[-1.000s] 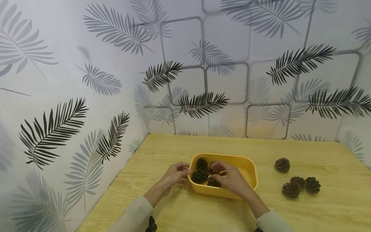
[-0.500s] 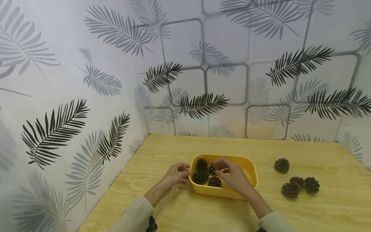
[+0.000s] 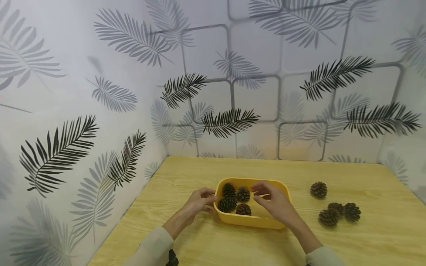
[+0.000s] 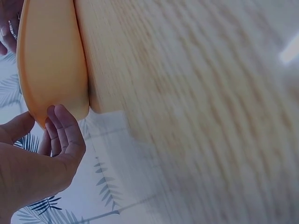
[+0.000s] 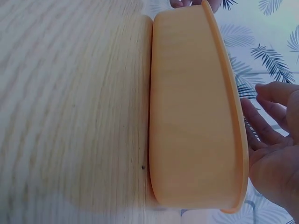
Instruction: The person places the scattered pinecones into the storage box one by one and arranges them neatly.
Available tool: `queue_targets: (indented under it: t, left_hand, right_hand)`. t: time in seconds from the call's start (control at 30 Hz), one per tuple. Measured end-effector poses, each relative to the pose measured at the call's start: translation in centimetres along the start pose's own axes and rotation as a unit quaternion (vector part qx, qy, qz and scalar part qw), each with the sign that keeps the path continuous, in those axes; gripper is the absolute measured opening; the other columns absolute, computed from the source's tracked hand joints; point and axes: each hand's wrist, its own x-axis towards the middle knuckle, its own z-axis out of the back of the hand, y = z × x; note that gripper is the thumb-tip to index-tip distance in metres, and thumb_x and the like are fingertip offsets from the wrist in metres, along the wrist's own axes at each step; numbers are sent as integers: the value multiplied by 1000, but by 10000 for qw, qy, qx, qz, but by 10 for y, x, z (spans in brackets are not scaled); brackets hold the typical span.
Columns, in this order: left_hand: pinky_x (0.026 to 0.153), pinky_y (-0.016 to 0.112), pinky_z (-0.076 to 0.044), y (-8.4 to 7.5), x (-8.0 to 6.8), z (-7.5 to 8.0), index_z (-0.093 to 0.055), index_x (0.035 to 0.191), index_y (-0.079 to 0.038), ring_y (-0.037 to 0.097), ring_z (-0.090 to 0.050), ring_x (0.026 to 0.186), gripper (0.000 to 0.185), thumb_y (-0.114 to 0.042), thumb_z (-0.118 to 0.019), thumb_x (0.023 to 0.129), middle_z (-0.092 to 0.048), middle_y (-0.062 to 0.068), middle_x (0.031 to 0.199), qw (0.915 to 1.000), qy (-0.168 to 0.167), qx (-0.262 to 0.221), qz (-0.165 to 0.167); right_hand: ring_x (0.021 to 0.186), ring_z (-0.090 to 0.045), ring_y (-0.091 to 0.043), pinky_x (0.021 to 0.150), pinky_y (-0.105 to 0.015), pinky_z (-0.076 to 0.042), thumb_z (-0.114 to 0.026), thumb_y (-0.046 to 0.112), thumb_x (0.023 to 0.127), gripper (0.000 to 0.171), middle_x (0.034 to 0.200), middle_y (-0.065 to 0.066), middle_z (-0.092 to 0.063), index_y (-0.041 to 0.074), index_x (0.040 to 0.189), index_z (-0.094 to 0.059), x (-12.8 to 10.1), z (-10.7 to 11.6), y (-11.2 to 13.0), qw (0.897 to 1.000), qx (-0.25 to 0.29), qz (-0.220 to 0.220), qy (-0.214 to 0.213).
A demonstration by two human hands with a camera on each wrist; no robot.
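Note:
A yellow tub stands on the wooden table and holds several pine cones. My left hand grips the tub's left end, thumb over the rim and fingers against the outer wall. The left wrist view shows those fingers on the tub's wall. My right hand hovers over the right half of the tub with relaxed fingers and holds nothing. In the right wrist view the same hand is spread loosely beside the tub's rim.
Several more pine cones lie on the table to the right: one alone and a cluster nearer me. Leaf-patterned walls close in the table at the back and left.
My right hand has left a pine cone in the tub and drawn back up and to the right, uncovering the cones. The left hand has stayed on the tub's end.

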Motion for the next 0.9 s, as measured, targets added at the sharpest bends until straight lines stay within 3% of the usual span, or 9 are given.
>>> queue_targets:
  t: [0.17, 0.43, 0.73, 0.9]
  left_hand:
    - [86, 45, -63, -1, -2, 2, -58, 140, 4, 24, -70, 96, 41, -17, -65, 105, -63, 20, 123, 10000, -17, -9, -35]
    - [87, 44, -63, -3, -1, 0, -56, 140, 5, 24, -70, 96, 42, -16, -64, 105, -64, 18, 124, 10000, -21, -48, -44]
    - [87, 44, -63, -2, -1, -2, -57, 140, 4, 22, -68, 96, 42, -17, -64, 105, -62, 18, 125, 9999, -55, -105, 46]
    - [88, 45, -63, -2, -3, -3, -57, 140, 5, 23, -67, 96, 42, -17, -64, 105, -62, 19, 125, 9999, -62, -133, 42]
  right_hand:
    - [112, -68, -29, 93, -43, -59, -69, 9, 101, 26, 124, -11, -68, 7, 127, -65, -2, 6, -3, 9999, 96, -32, 122]
    - [112, -68, -26, 94, -33, -58, -69, 11, 101, 26, 124, -8, -69, 10, 127, -66, -5, 14, -7, 9999, -26, -145, 8]
    - [113, -68, -26, 96, -40, -58, -69, 17, 102, 27, 126, -9, -69, 10, 128, -65, -13, 26, -9, 9998, -113, -173, -27]
    - [116, -66, -27, 96, -38, -57, -68, 22, 103, 30, 130, -9, -67, 11, 131, -64, -18, 33, -8, 9998, -30, -210, -24]
